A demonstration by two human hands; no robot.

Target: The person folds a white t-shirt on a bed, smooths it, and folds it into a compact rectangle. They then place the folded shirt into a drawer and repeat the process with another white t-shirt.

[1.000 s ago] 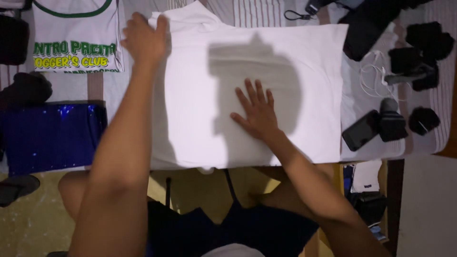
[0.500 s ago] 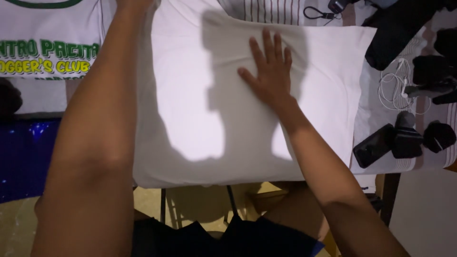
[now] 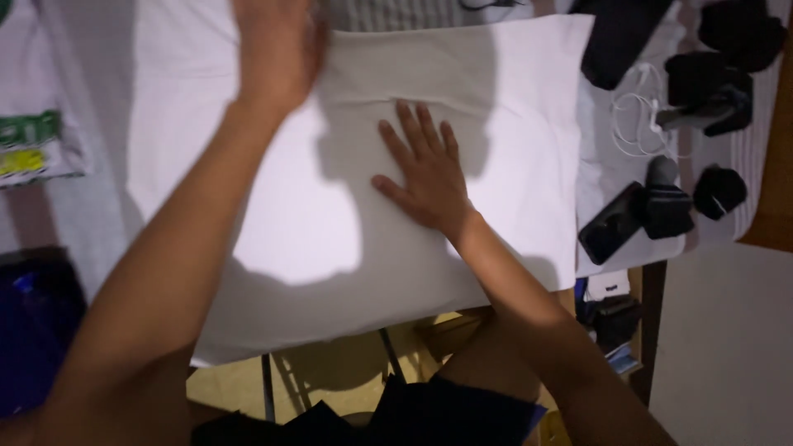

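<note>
A plain white cotton garment [image 3: 273, 223], folded into a broad rectangle, is lying flat across the middle of a narrow table, its near edge hanging slightly over the table's front. The right hand [image 3: 425, 177] is resting palm down on the cloth a little right of centre, fingers spread and straight, gripping nothing. The left hand [image 3: 277, 49] is lying on the far part of the same garment, close to its top edge; it is blurred, the fingers are running out of view at the top, and it looks flat on the fabric, though I cannot tell whether it is pinching any of it. Both forearms are reaching in from the near side and throwing dark shadows over the cloth.

A striped grey-and-white sheet [image 3: 743, 165] is covering the table under the garment and showing to its right. On that right part, a black smartphone [image 3: 610, 223] is lying just beside a small black microphone [image 3: 665, 202], with a coiled white cable [image 3: 640, 124] beyond them and several black foam pieces [image 3: 720, 192] around it. To the left, another white shirt with green and yellow print [image 3: 33, 140] is lying flat, and a shiny dark blue sequinned cloth [image 3: 33, 330] is sitting nearer, at the left edge.
</note>
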